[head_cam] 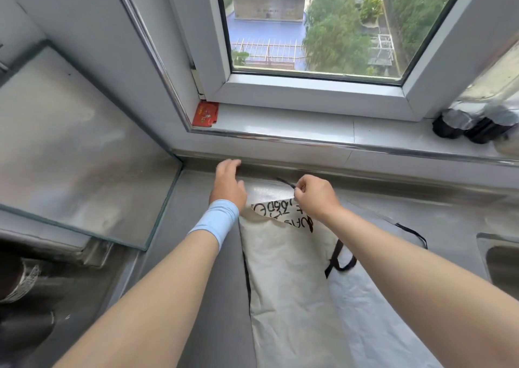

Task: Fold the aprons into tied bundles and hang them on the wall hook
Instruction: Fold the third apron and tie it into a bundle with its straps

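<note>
Apron [283, 278] lengthwise toward windowsill [280, 126], strap [286, 183] pinched

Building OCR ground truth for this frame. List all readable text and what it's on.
Apron, turned-over corner: black lettering, upside down and partly hidden by the right hand pinching the black strap; not reliably readable.
Red card on the window sill: print too small to read.
No other text visible.
</note>
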### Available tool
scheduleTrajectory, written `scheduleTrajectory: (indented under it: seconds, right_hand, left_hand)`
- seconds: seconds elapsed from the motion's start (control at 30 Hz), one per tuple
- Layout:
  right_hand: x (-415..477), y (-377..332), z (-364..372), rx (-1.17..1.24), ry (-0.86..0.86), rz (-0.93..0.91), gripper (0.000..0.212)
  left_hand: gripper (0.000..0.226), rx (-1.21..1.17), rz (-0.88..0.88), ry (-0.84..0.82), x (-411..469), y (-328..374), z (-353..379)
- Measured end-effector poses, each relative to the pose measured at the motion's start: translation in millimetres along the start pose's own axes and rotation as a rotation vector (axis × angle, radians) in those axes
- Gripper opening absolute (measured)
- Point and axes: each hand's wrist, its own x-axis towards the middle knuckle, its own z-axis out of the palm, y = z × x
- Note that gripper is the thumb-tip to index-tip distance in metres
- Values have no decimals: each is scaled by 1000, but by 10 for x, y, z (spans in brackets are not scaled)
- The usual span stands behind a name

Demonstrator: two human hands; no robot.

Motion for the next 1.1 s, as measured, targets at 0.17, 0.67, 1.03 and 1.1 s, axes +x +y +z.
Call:
scheduleTrajectory:
  seconds: [0.17,0.67,1.03,1.1]
  right_hand:
    - [19,18,241,-70,6,24,46]
    - [-538,520,800,-714,-131,-673,69]
    - [-1094,523,895,-649,-24,-578,58]
    - [-1294,606,976,-593,-64,-564,61]
  left_hand:
    - [36,97,-40,-15,-152,-203,15]
    - [108,716,227,-600,-657,-654,585]
    - [57,588,407,-369,-1259,-809,537]
    - [81,649,367,-389,-1343,-867,587]
